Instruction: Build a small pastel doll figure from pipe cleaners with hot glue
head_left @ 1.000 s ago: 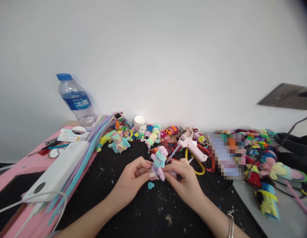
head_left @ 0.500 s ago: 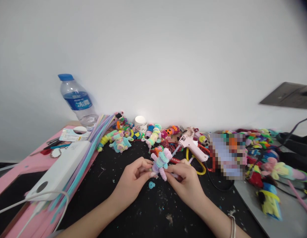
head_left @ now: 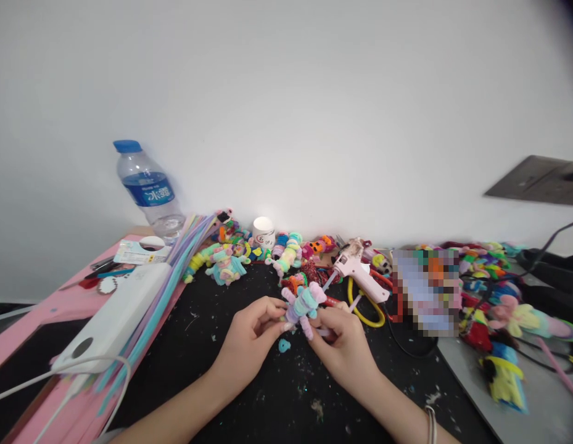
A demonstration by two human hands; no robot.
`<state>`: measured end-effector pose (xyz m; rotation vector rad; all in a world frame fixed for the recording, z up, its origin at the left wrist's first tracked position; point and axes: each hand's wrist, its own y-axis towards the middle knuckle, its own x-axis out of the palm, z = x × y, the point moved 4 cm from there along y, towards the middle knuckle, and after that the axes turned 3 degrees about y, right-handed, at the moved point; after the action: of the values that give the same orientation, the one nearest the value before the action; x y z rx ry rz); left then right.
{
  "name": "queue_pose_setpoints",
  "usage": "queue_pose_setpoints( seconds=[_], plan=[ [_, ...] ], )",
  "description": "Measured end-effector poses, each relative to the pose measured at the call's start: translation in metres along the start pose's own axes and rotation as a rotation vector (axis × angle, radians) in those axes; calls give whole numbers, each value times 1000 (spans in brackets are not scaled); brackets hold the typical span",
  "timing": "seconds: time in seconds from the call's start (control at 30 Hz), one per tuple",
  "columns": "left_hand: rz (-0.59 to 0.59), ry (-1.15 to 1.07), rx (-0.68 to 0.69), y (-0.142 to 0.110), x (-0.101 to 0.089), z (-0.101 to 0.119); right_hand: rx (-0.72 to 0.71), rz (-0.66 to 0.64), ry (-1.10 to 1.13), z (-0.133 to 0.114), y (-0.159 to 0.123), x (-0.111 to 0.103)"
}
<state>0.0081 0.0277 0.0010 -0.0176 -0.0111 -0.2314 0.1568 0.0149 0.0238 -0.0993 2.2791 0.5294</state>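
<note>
Between my two hands is a small pipe-cleaner doll [head_left: 305, 304] in lilac, pink and turquoise, held just above the black mat. My left hand [head_left: 257, 327] pinches its left side with thumb and fingers. On its other side, my right hand [head_left: 336, 333] grips it near the lower right; a pale lilac strip [head_left: 327, 332] shows between those fingers. A small turquoise fuzzy ring [head_left: 284, 346] lies on the mat below the doll. Behind the right hand rests a pink glue gun [head_left: 360, 276], its glue stick pointing down toward the doll.
Finished pipe-cleaner figures [head_left: 227, 265] line the wall, around a paper cup [head_left: 264, 232]. At left are a water bottle [head_left: 150, 191], a white power strip [head_left: 113, 317] and pastel pipe cleaners [head_left: 163, 296]. More dolls [head_left: 504, 376] lie on the grey surface at right, near cables.
The doll has tilted over to the right in my hands, its top swinging from upright to leaning. Both hands keep hold of it in nearly the same place.
</note>
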Motion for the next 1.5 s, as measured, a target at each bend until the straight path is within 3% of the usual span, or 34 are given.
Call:
queue_pose_setpoints(
  seconds=[0.17,0.37,0.43,0.6,0.7,0.87,1.17,1.33,1.5],
  plan=[
    [24,-126,-38,3,-2,-2,-48,48,-19,-4,0,-3],
    [183,-312,-113,13,-20,-6,-183,172,26,-1,-1,-22],
    [228,-389,-113,15,-25,-5,-164,256,69,6,1,-30],
    [263,-553,-135,19,-32,-7,35,410,169,37,12,-44],
    [263,-646,-158,21,-33,-12,120,468,-23,55,18,-49],
    [243,-719,-201,23,-33,-19,157,402,-456,72,24,-50],
    [203,-758,-277,20,-28,-15,285,287,-699,83,23,-51],
    [156,-775,-311,18,-24,-16,249,345,-590,80,25,-56],
    [105,-819,-316,18,-22,-18,135,429,-225,70,22,-56]
  ],
)
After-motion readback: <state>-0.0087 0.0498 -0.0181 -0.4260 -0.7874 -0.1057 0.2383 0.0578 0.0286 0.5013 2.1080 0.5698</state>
